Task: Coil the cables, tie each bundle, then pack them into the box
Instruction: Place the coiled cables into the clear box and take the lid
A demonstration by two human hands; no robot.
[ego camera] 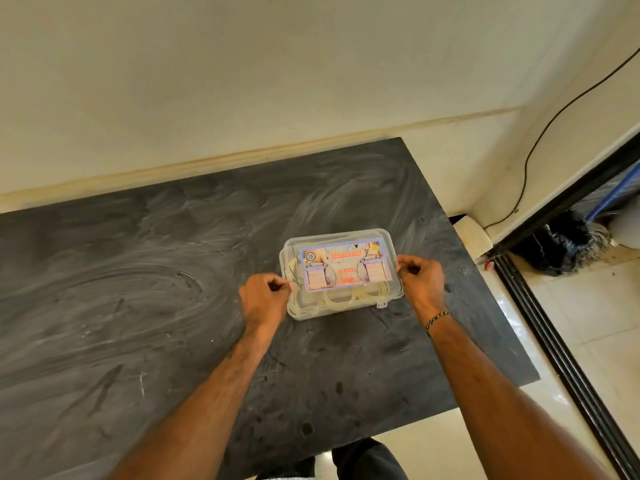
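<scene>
Head view: a clear plastic box sits on a dark, smeared tabletop, its lid down and carrying a printed label with red lettering. Pale coiled cables show through the transparent wall on the near side, inside the box.

The left hand is at the box's left end, fingers curled, with thumb and fingertips meeting right at the lid's left edge; whether they actually pinch the rim or only touch it cannot be told. The right hand is at the box's right end in the same posture, fingers curled inward and fingertips at the lid's right edge; again the contact is too small to judge as a firm hold. The box lies directly between the 2 hands, and a small front latch sits on the near side, between the wrists. A thin bracelet circles the right wrist.

Away from the hands, a black cable runs along the wall on the right, and a dark bag lies on the tiled floor beyond a black door track
</scene>
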